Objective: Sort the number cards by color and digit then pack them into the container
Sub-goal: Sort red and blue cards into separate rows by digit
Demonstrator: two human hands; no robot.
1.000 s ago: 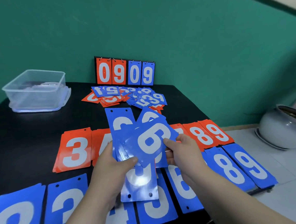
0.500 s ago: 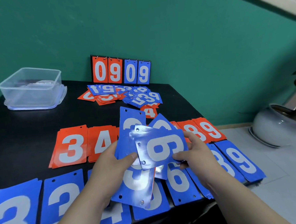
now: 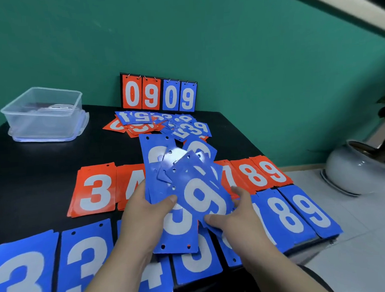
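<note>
The left hand (image 3: 146, 213) grips a fan of glossy blue cards (image 3: 153, 168), flat rectangles with punched holes, above the middle of the black table (image 3: 32, 174). The right hand (image 3: 237, 217) pinches the top blue 9 card (image 3: 201, 196) near its lower corner. The clear plastic container (image 3: 45, 113), with rounded corners, stands at the far left corner; bare surface lies between it and the red row (image 3: 95, 191).
</note>
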